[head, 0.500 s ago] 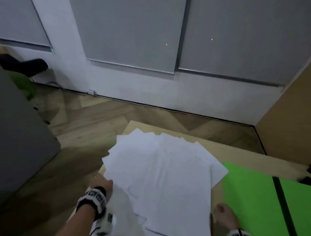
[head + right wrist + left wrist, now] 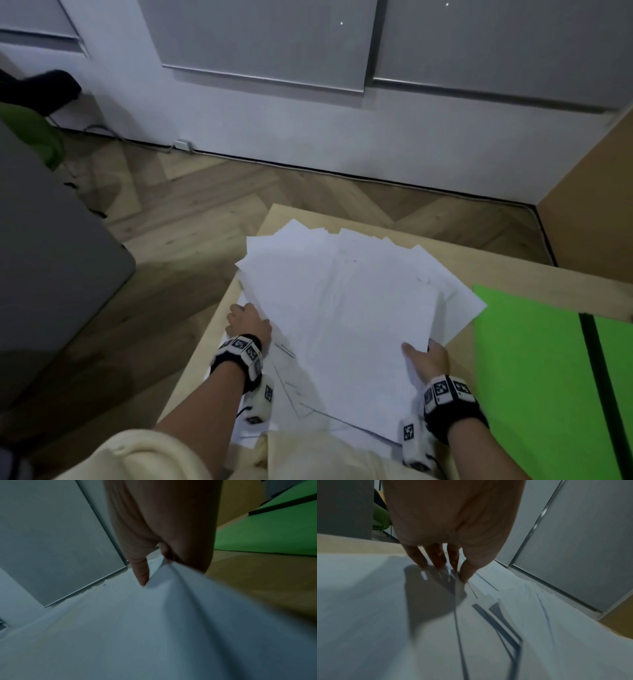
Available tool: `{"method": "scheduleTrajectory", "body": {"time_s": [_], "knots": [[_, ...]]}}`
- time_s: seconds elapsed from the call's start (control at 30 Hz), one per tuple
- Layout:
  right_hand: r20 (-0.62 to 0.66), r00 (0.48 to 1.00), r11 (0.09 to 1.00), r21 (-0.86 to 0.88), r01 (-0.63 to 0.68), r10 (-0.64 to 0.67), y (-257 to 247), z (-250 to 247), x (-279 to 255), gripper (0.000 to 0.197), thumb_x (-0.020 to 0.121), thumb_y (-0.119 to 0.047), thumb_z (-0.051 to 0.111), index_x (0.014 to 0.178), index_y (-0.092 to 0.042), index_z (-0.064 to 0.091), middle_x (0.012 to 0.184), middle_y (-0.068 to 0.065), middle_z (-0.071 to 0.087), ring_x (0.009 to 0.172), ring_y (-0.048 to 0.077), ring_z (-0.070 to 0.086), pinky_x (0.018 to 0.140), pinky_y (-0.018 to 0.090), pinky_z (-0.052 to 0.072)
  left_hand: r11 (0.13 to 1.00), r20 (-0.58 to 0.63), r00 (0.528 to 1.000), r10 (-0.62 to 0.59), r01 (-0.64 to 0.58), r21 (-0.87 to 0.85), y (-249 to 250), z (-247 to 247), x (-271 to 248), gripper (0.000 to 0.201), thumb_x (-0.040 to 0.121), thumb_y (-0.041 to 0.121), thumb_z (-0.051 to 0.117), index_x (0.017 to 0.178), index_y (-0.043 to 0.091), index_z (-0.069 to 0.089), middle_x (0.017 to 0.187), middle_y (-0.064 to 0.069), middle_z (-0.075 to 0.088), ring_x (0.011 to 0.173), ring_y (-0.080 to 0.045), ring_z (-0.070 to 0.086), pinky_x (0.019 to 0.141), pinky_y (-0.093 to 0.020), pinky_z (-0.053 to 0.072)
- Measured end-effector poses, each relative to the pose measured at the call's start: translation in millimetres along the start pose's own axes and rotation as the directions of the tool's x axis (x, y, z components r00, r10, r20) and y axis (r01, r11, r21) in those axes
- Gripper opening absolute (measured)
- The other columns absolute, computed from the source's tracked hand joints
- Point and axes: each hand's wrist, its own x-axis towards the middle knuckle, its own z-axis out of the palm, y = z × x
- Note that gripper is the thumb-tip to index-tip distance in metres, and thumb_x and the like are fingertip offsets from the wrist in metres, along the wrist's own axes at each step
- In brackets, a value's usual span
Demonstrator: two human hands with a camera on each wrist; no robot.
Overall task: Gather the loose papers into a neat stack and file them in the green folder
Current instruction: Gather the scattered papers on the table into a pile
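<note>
Several loose white papers (image 2: 346,308) lie fanned in an untidy pile on a wooden table (image 2: 513,270). My left hand (image 2: 263,318) is at the pile's left edge. In the left wrist view its fingers point down and the sheet edges (image 2: 488,588) run in between thumb and fingers of that left hand (image 2: 457,574). My right hand (image 2: 421,353) pinches the pile's right edge, thumb on top, fingers underneath. The right wrist view shows the papers (image 2: 154,615) lifted and creased at the right hand (image 2: 154,572). The green folder (image 2: 527,370) lies open flat to the right, with a black spine.
The table's far-left corner (image 2: 274,209) is just beyond the pile, with wood floor (image 2: 191,212) below. A grey block (image 2: 51,257) stands left of the table and a brown panel (image 2: 589,178) at the right. Bare table shows between papers and folder.
Both hands have moved forward along the pile's sides. The right hand, earlier beside the papers near the table's front, now pinches the right edge and lifts it.
</note>
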Motion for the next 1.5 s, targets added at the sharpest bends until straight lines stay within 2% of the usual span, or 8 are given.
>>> {"method": "scheduleTrajectory", "body": {"time_s": [0.17,0.43,0.63,0.77,0.97,1.17,1.33,1.5], "knots": [[0.157,0.987,0.998,-0.061,-0.008,0.017,-2.0,-3.0,-4.9,0.029,0.089,-0.001,0.056,0.116,0.008,0.059,0.109,0.012,0.061,0.095,0.024,0.053,0.086,0.029,0.04,0.985,-0.135,0.977,-0.163,0.153,-0.082,5.6,2.5,0.3,0.031,0.089,0.014,0.052,0.118,0.002,0.055,0.136,-0.019,0.037,0.123,-0.038,0.039,0.102,-0.049,0.036],[-0.032,0.999,0.995,-0.098,0.008,-0.012,-1.8,-2.8,-0.6,0.045,0.084,-0.011,0.065,0.124,0.007,0.054,0.128,0.022,0.06,0.117,0.035,0.058,0.098,0.038,0.044,0.95,-0.116,0.986,-0.121,0.081,-0.303,6.4,0.2,11.2,0.065,0.089,0.044,0.053,0.128,-0.007,0.043,0.132,-0.024,0.043,0.114,-0.045,0.052,0.092,-0.049,0.044],[0.163,0.98,0.981,-0.137,0.134,-0.111,-9.3,35.2,-13.2,0.051,0.089,0.0,0.049,0.139,-0.003,0.041,0.14,0.015,0.05,0.126,0.029,0.049,0.108,0.034,0.036,0.984,-0.032,0.996,-0.087,0.081,-0.159,22.0,1.9,7.0,0.077,0.083,0.061,0.051,0.129,-0.001,0.047,0.135,-0.021,0.046,0.127,-0.038,0.043,0.104,-0.048,0.036],[0.393,0.914,0.974,-0.147,0.169,-0.099,-6.5,26.0,-18.4,0.038,0.09,0.004,0.048,0.124,-0.006,0.057,0.115,0.006,0.062,0.106,0.02,0.057,0.089,0.021,0.041,0.965,-0.018,0.998,-0.063,0.056,-0.255,13.1,-0.2,7.3,0.075,0.084,0.051,0.058,0.132,-0.003,0.04,0.139,-0.019,0.04,0.128,-0.038,0.042,0.104,-0.049,0.04],[-0.307,0.951,0.93,-0.356,-0.091,-0.024,-3.2,-18.8,5.6,0.062,0.078,-0.028,0.071,0.127,0.004,0.05,0.138,0.026,0.038,0.118,0.044,0.047,0.094,0.048,0.046,0.843,0.132,0.989,-0.059,0.12,-0.524,-22.3,23.2,45.5,0.067,0.057,0.042,0.073,0.115,0.014,0.052,0.122,-0.011,0.063,0.103,-0.031,0.065,0.088,-0.049,0.057],[-0.13,0.987,0.787,-0.616,-0.006,-0.095,6.9,6.5,-0.8,0.077,0.085,-0.03,0.064,0.15,-0.02,0.024,0.16,0.007,0.013,0.143,0.036,0.017,0.112,0.05,0.024,0.865,0.198,0.98,0.029,0.075,-0.496,11.3,-6.2,-5.5,0.052,0.084,0.003,0.062,0.131,0.002,0.04,0.125,-0.014,0.053,0.111,-0.031,0.054,0.091,-0.036,0.046],[0.188,0.948,0.762,-0.563,0.318,-0.256,5.3,5.1,14.8,0.063,0.079,-0.002,0.062,0.137,-0.02,0.045,0.158,0.01,0.019,0.144,0.03,0.023,0.113,0.037,0.026,0.88,0.333,0.934,0.132,0.044,-0.473,5.5,-11.3,-0.4,0.043,0.085,-0.005,0.049,0.128,-0.002,0.049,0.123,-0.016,0.061,0.097,-0.032,0.062,0.09,-0.041,0.052],[-0.31,0.951,0.988,-0.15,-0.029,-0.019,3.6,-10.1,10.0,0.054,0.08,0.002,0.063,0.131,0.008,0.046,0.139,0.028,0.034,0.118,0.045,0.049,0.101,0.04,0.043,0.783,0.265,0.956,0.125,0.069,-0.618,0.4,-32.8,-2.2,0.028,0.085,-0.01,0.057,0.113,-0.012,0.059,0.088,-0.011,0.064,0.066,-0.016,0.058,0.054,-0.024,0.046]]}}
